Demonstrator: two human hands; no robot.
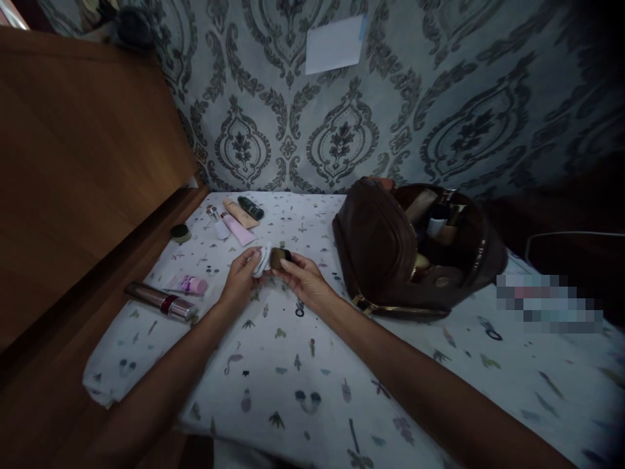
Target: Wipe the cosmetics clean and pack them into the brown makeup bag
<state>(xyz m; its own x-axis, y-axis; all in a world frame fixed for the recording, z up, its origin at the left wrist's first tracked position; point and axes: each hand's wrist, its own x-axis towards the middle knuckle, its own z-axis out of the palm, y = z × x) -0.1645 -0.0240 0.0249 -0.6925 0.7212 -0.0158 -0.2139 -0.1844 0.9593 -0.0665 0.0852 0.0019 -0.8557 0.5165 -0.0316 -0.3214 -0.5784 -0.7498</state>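
Observation:
My left hand (243, 273) grips a crumpled white cloth or wipe (263, 260), its fingers closed on it. Pinched in my right hand (305, 277) is a small dark, brownish jar (279, 258) with a black edge. Cloth and jar meet, or nearly so, above the printed white sheet (273, 391). To the right of my hands stands a brown cosmetic bag (375, 241), unzipped, with bottles and tubes (437, 225) inside. Beyond my left hand lie a pink tube (238, 229), a beige tube (241, 213), a dark green bottle (250, 207) and a clear bottle (217, 223).
On the left are a round dark-lidded jar (180, 232), a small pink-capped tube (193, 284) and a long metallic cylinder (161, 301). A wooden cabinet (88, 143) borders the left side. Patterned wallpaper (288, 124) rises behind, with a white paper (334, 44) on it.

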